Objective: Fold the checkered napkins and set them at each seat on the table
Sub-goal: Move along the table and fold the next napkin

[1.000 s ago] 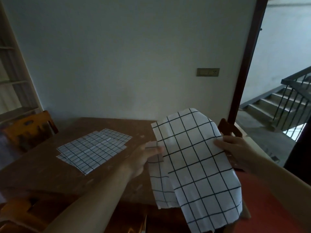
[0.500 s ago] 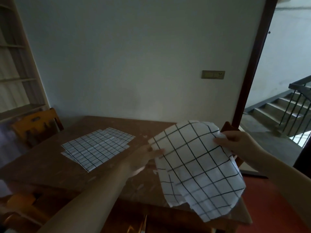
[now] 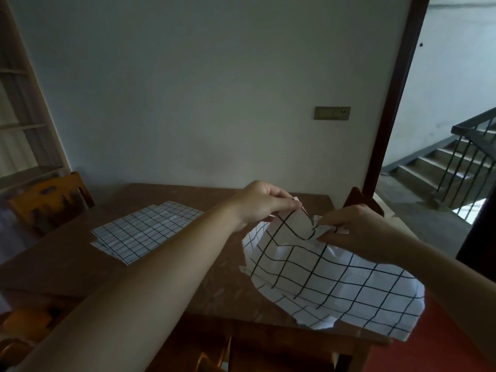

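Your left hand (image 3: 261, 204) and right hand (image 3: 351, 228) each pinch the top edge of the checkered napkin (image 3: 330, 280), which sags below them onto the table (image 3: 67, 267), napkin stack (image 3: 146, 229) left of both.

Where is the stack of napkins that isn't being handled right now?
In the head view, the napkin stack lies flat on the left part of the table, near the wooden chair and left of the left hand.
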{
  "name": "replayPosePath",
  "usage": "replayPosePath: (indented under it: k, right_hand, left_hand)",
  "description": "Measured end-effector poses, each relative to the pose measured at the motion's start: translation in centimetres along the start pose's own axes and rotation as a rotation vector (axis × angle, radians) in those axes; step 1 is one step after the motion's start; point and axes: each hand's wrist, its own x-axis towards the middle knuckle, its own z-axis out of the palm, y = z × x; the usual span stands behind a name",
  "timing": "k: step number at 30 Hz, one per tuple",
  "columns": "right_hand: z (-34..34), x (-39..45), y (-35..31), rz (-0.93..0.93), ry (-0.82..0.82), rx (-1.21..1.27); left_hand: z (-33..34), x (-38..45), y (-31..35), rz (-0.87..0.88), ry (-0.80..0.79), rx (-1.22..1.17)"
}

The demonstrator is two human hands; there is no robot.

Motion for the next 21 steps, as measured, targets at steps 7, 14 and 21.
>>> replayPosePath:
  k: [7, 14, 21]
  right_hand:
    - [1.2, -1.1, 2.2, 0.164, -0.023, 0.063]
    - [3.2, -3.0, 5.4, 0.301, -0.153, 0.219]
    - [4.1, -3.3, 5.3, 0.32, -0.143, 0.152]
  left_hand:
    - [0.4, -0.2, 0.2, 0.156, 0.228, 0.003]
    - [-2.0, -0.7, 0.6, 0.308, 0.468, 0.02]
    - [-4.1, -1.0, 1.4, 0.376, 0.59, 0.012]
